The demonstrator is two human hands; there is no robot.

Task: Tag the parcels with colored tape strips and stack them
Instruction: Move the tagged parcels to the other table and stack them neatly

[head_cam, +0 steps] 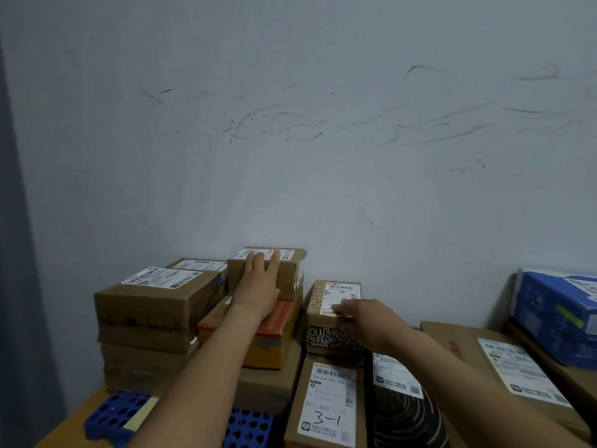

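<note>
Several cardboard parcels stand stacked against the wall. My left hand (258,287) lies with straight fingers against the front of the topmost small brown parcel (284,270), which has blue tape at its right edge. That parcel sits on an orange and yellow box (274,337). My right hand (361,318) reaches to a patterned brown parcel (329,334) and touches the white label on its top; its fingertips are hard to make out. A parcel marked "3-1" (326,405) lies in front of that one.
A tall two-parcel stack (145,318) stands at the left. Blue perforated trays (113,415) lie at the table's front left. A wide flat parcel (504,367) and a blue printed box (559,315) fill the right. A black patterned bag (403,415) lies nearby.
</note>
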